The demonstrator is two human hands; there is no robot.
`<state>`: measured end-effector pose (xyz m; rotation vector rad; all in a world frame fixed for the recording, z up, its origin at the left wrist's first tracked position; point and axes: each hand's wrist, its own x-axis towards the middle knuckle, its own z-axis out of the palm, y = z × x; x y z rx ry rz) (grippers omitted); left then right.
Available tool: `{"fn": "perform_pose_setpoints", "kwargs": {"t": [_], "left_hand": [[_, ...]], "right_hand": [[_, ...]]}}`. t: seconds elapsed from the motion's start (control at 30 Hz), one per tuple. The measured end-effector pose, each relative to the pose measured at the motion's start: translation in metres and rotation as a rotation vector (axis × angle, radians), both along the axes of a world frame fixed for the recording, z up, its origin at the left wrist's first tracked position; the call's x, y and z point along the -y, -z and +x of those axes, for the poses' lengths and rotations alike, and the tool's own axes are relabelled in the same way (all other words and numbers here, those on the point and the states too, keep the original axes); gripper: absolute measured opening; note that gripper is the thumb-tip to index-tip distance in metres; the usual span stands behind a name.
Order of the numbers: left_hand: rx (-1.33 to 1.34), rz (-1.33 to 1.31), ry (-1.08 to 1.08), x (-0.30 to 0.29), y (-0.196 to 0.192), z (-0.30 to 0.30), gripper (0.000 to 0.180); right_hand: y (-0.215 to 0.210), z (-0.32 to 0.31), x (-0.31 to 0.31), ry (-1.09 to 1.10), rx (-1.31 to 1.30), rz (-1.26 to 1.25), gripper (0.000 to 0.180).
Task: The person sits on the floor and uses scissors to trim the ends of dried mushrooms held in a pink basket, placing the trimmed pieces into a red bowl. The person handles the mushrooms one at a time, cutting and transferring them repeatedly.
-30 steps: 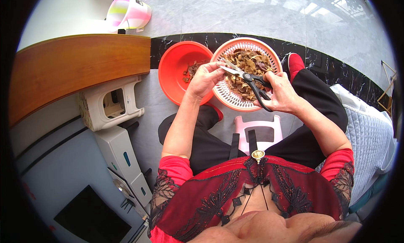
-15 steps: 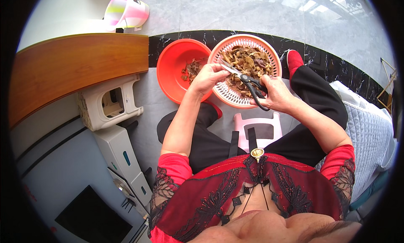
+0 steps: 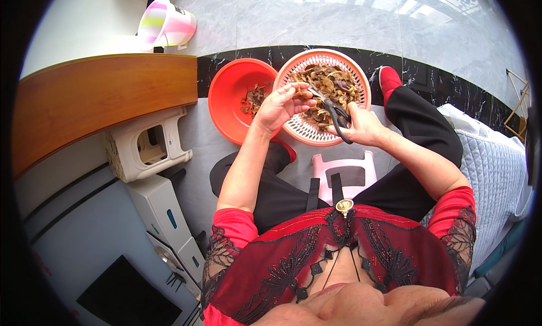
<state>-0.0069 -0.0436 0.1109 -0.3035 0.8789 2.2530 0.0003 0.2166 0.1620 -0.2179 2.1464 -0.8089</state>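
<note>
My right hand [image 3: 366, 126] grips black-handled scissors [image 3: 337, 112] through their loops, the blades pointing up and left. At their tips, my left hand [image 3: 276, 107] pinches a small piece of dried mushroom [image 3: 303, 91] between thumb and fingers. Both hands are above the near left part of a round slotted colander [image 3: 312, 138], white inside with an orange-pink rim. Brown dried mushrooms [image 3: 339, 80] are heaped in it. Left of it, touching or nearly so, is a red basin [image 3: 221, 97] with brown scraps [image 3: 256, 98] on its right side, partly hidden by my left hand.
A pink plastic stool [image 3: 345, 166] is between my legs. A wooden board [image 3: 113, 100] and a white stool [image 3: 149, 145] are at the left. A multicoloured bucket [image 3: 167, 24] lies beyond the board. A quilted pale-blue cover [image 3: 491, 168] hangs at the right.
The scissors have turned more upright, and my right hand has shifted slightly left. My left hand has rolled palm-up, its lower fingers loosened. The whole view has shifted a little.
</note>
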Motion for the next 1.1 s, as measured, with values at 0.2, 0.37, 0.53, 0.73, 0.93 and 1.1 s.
{"fn": "perform_pose_setpoints", "kwargs": {"t": [0.2,0.37,0.53,0.73,0.93,1.1], "left_hand": [[-0.049,0.038,-0.002,0.001,-0.013,-0.003,0.043],[-0.098,-0.135,-0.007,0.001,-0.020,-0.001,0.044],[-0.079,-0.372,-0.037,-0.002,-0.019,0.001,0.039],[-0.082,-0.646,0.018,-0.002,-0.012,0.003,0.034],[-0.084,-0.680,0.057,-0.002,-0.012,0.005,0.034],[-0.056,-0.596,0.059,-0.001,-0.016,0.005,0.036]], "right_hand": [[0.001,-0.009,0.000,-0.004,-0.074,0.043,0.080],[0.001,-0.014,0.003,0.004,-0.077,0.079,0.077],[0.001,-0.016,0.006,-0.010,-0.072,0.120,0.076],[0.008,-0.013,0.009,-0.034,-0.108,0.110,0.074],[0.011,-0.012,0.010,-0.033,-0.118,0.088,0.072],[0.013,-0.014,0.009,-0.025,-0.108,0.122,0.072]]}}
